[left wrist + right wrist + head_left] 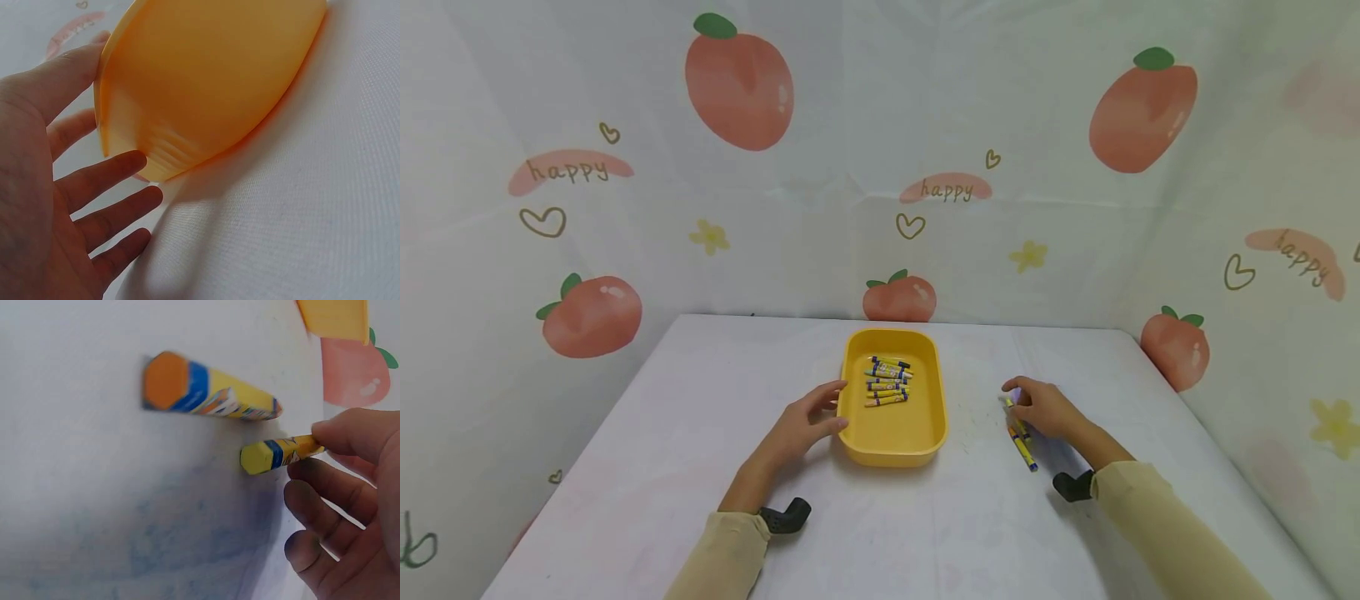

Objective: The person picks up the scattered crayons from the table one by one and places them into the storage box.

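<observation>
My left hand [808, 423] rests at the left rim of a yellow plastic tray [895, 435], fingers spread and fairly straight. In the left wrist view, fingertips touch or nearly touch its outer wall [206, 75]. Several crayons [887, 385] in yellow and blue wrappers lie across the tray's left middle. To the right of the tray, my right hand [1047, 408] pinches a yellow-green crayon [282, 454] between thumb and forefinger, low over the table. Beside it lies an orange crayon [219, 390], apart from the fingers. The hand partly hides the pinched crayon in the head view.
The white-covered table [880, 533] reaches back to a hanging cloth [820, 250] printed with fruit and hearts. Black wrist mounts [786, 517] sit at both sleeve cuffs. Faint bluish smudges [169, 519] mark the table cover near the right hand.
</observation>
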Motion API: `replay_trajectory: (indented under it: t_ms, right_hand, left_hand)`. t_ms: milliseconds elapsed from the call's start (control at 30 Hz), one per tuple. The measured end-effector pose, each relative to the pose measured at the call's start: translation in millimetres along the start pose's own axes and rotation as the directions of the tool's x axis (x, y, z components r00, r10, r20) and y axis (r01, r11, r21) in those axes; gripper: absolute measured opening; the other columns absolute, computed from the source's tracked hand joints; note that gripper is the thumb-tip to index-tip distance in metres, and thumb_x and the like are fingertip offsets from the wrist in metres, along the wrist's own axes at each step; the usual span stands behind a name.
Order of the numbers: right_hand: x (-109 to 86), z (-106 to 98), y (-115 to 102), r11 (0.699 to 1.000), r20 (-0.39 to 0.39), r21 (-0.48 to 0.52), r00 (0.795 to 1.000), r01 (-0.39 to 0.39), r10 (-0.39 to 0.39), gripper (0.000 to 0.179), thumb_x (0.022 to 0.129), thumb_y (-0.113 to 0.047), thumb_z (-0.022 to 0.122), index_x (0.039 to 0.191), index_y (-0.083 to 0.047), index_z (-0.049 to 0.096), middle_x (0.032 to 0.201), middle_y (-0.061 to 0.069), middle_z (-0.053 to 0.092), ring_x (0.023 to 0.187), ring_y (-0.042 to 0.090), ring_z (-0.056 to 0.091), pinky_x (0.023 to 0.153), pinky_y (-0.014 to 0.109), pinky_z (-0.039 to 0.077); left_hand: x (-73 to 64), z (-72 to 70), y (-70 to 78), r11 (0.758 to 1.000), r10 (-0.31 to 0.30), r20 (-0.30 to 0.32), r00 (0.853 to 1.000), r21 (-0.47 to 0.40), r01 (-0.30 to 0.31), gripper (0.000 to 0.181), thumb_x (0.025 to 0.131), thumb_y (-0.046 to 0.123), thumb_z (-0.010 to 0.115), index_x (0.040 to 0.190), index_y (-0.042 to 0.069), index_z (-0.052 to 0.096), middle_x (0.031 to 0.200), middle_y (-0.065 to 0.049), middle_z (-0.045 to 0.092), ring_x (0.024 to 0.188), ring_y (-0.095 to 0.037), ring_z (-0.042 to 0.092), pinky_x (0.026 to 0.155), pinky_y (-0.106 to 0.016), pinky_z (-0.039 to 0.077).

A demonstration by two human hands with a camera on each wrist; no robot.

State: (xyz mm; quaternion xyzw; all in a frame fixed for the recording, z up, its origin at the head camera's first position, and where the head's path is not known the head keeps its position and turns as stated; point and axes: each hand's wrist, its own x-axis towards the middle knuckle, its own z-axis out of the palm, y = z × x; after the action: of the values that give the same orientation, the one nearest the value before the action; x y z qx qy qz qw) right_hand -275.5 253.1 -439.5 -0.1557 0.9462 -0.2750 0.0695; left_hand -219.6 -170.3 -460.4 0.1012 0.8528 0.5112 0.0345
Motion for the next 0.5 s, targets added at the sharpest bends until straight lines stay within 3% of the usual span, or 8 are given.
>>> replay_trajectory:
  t_ms: [200,400,500]
  right_hand:
    - [3.4,-2,-7,1.0,-0.053,0.014,0.999,0.005,-0.004,0.028,0.089,-0.005,0.063,0.117,-0.002,0.062,0.082,0.003,0.061,0.07,0.018,0.053,0.063,0.033,0.046]
    - [6.3,-1,-11,0.999,-0.1,0.039,0.995,0.011,-0.007,0.024,0.09,-0.006,0.064,0.113,-0.003,0.064,0.099,0.007,0.066,0.09,0.023,0.061,0.078,0.042,0.053]
    - [8.6,0,-12,0.998,-0.115,0.057,0.993,0.032,-0.025,0.023,0.09,-0.005,0.064,0.113,-0.002,0.064,0.102,0.008,0.067,0.094,0.026,0.063,0.079,0.043,0.053]
  left_hand:
    - [-0.4,-0.3,0.5,1.0,-0.002,-0.006,1.0,0.005,0.002,0.06,0.088,0.033,0.071,0.143,0.031,0.047,0.131,-0.002,0.058,0.118,-0.022,0.055,0.103,-0.05,0.041]
    - [-0.3,-0.5,0.9,1.0,-0.007,-0.003,1.0,0.007,0.007,0.06,0.088,0.034,0.071,0.143,0.031,0.047,0.131,-0.002,0.058,0.117,-0.022,0.055,0.102,-0.049,0.042]
    - [-0.4,-0.9,1.8,1.0,-0.011,0.0,1.0,0.006,0.011,0.061,0.088,0.034,0.071,0.143,0.031,0.047,0.132,-0.002,0.057,0.117,-0.022,0.055,0.101,-0.049,0.043]
